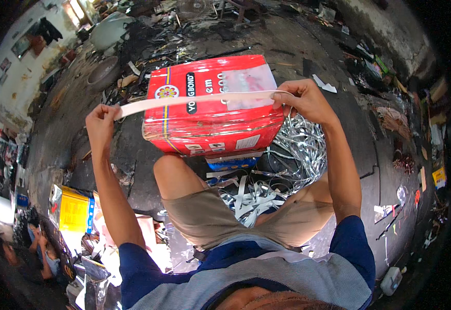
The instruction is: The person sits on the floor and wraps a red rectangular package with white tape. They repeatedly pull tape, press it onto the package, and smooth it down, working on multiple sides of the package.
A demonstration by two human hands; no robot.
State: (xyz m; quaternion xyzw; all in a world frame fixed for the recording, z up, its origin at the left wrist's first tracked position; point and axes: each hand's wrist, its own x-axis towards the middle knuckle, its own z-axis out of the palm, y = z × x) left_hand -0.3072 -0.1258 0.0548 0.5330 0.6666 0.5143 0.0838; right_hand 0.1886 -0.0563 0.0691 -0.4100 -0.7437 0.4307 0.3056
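Fingers of left hand (103, 114) and right hand (298, 99) both pinch a pale strip (204, 98), long axis left-right between them, across the red box (210, 122). Right hand's nearer the box; strip-box contact unclear.

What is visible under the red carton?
Below the near edge of the red carton, part of a blue printed object shows; its kind is unclear. The carton covers the rest, so what supports it cannot be seen.

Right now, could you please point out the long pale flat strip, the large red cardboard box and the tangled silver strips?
Long pale flat strip (202, 98): head view, mid-length.
Large red cardboard box (211, 111): head view, its printed face.
Tangled silver strips (304, 151): head view, heap's right part.
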